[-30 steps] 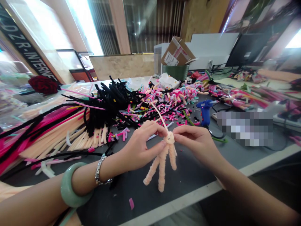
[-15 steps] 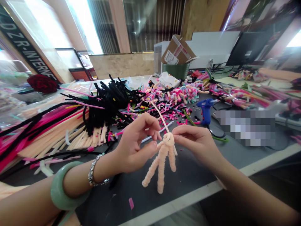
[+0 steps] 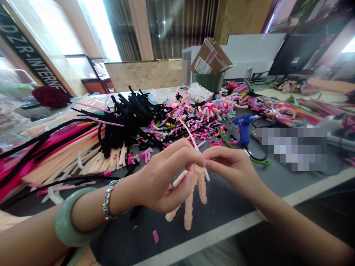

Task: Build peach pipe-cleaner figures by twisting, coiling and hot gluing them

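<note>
A peach pipe-cleaner figure (image 3: 189,207) with several wrapped limbs hangs over the dark table between my hands. My left hand (image 3: 166,177) is closed on its upper part, fingers curled over the coiled top and thumb below. One short limb pokes out between that thumb and the fingers. My right hand (image 3: 234,164) pinches the right side of the coiled top, its thumb and index fingertip meeting my left fingertips. A thin, pale unwrapped stem (image 3: 188,132) rises from the top, up and to the left. My fingers hide most of the coil.
Bundles of black pipe cleaners (image 3: 130,114) and peach ones (image 3: 63,151) lie at the left. Pink and multicoloured cut pieces (image 3: 210,109) are heaped behind my hands. A blue glue gun (image 3: 244,129) stands at the right, near a blurred-out flat object (image 3: 291,149). One pink scrap (image 3: 155,236) lies in front.
My left hand has moved right and closed over the top of the figure, where its fingers were apart before. My right hand keeps its pinch in nearly the same place.
</note>
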The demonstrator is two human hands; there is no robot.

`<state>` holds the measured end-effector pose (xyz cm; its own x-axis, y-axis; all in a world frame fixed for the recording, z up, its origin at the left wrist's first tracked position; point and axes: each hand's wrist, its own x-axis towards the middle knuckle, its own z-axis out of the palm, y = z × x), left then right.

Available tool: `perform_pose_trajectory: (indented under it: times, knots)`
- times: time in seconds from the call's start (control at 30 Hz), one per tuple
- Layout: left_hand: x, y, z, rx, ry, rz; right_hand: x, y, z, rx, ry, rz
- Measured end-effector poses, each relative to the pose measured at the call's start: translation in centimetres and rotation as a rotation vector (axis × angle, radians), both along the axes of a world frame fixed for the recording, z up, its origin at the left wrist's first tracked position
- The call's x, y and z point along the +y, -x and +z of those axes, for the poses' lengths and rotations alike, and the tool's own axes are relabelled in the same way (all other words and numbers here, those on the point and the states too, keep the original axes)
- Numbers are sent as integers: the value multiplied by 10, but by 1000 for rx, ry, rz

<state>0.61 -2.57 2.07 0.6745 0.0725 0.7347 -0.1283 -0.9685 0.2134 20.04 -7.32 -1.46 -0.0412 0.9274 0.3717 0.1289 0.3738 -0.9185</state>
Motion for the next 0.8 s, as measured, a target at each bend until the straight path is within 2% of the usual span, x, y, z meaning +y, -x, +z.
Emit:
perform_pose_trajectory:
  times: [0.2, 0.43, 0.6, 0.8]
  knots:
    - [-1, 0, 5, 48, -75, 10, -2, -1, 0, -23, 15, 4]
    - [3, -1, 9, 98, 12, -49, -1, -2, -2, -9, -6, 7]
    - [5, -1, 11, 132, -15, -37, -2, 0, 0, -7, -16, 7]
    - [6, -1, 10, 114, 66, -56, -3, 0, -1, -10, 15, 12]
